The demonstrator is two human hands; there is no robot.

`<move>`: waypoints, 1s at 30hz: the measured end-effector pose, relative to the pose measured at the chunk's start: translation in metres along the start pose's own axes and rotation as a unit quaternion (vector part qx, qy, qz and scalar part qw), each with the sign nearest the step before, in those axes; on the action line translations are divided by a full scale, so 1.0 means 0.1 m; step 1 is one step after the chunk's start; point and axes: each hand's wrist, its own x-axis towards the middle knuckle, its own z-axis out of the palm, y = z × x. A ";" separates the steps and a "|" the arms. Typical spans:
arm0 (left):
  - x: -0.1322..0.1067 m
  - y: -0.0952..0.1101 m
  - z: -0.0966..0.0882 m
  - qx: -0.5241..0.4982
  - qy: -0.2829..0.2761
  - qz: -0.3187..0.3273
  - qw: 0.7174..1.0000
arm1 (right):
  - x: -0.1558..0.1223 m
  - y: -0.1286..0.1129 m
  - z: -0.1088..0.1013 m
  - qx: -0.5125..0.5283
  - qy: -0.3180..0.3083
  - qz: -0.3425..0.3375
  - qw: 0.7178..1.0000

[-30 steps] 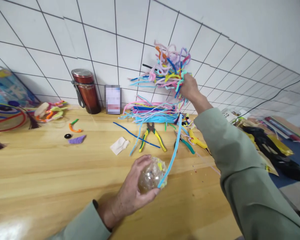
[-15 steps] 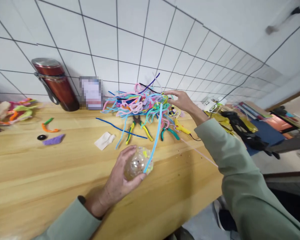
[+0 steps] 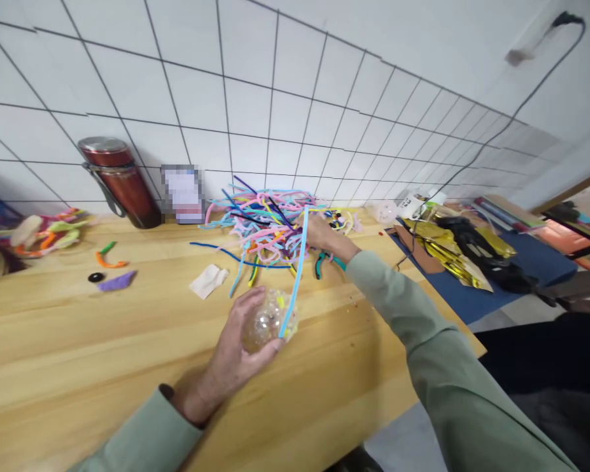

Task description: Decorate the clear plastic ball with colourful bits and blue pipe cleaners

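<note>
My left hand [image 3: 238, 341] is wrapped round a clear plastic ball [image 3: 265, 323] with small coloured bits inside, held just above the wooden table [image 3: 78, 341]. A light blue pipe cleaner [image 3: 295, 275] runs from the ball up to the heap. My right hand [image 3: 319, 233] reaches into the heap of coloured pipe cleaners [image 3: 260, 226] by the wall; its fingers are buried in the strands. Pliers with yellow and green handles [image 3: 324, 262] lie partly under the heap.
A red flask [image 3: 120, 183] stands at the tiled wall, a small card [image 3: 183, 194] beside it. A white scrap [image 3: 207, 280], a purple scrap [image 3: 118, 282], a black button [image 3: 96, 277] and an orange piece [image 3: 109, 259] lie on the table. Gold foil and dark clutter [image 3: 462, 252] fill the right.
My right hand held a bunch of pipe cleaners high, dropped it on the heap, and now digs into it low on the table. The left hand keeps the ball.
</note>
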 end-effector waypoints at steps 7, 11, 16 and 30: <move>0.02 0.04 0.00 -0.037 -0.008 -0.015 0.999 | 0.82 0.13 -0.17 -0.010 0.177 0.072 0.982; 0.01 0.01 0.02 -0.047 -0.003 -0.020 0.999 | 0.93 -0.11 0.18 -0.012 0.072 0.036 0.997; 0.00 0.00 0.05 -0.063 0.004 -0.021 0.998 | 0.81 -0.14 0.29 0.015 0.014 -0.006 1.000; 0.03 0.01 0.01 -0.040 -0.002 -0.001 0.999 | 0.26 0.15 -0.39 0.079 0.184 0.056 0.978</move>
